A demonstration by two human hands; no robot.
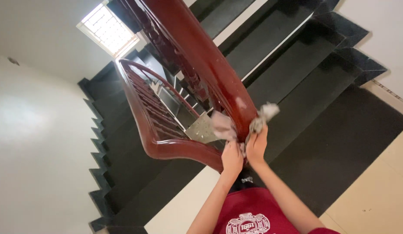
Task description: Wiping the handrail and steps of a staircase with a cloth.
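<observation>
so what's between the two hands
In the head view, the dark red wooden handrail runs between the left hand and right hand, with the grey cloth wrapped around it.

Middle of grey cloth (223, 126) hidden behind red-brown handrail (210, 65). Fingertips of left hand (232, 157) and right hand (256, 146) buried in cloth. Both forearms, red shirt (249, 214) cut off at bottom edge. Far balusters (156, 115) too small to tell.

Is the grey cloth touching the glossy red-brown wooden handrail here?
Touching. The head view shows the grey cloth wrapped around the red-brown wooden handrail, with left hand and right hand gripping its ends.
</observation>
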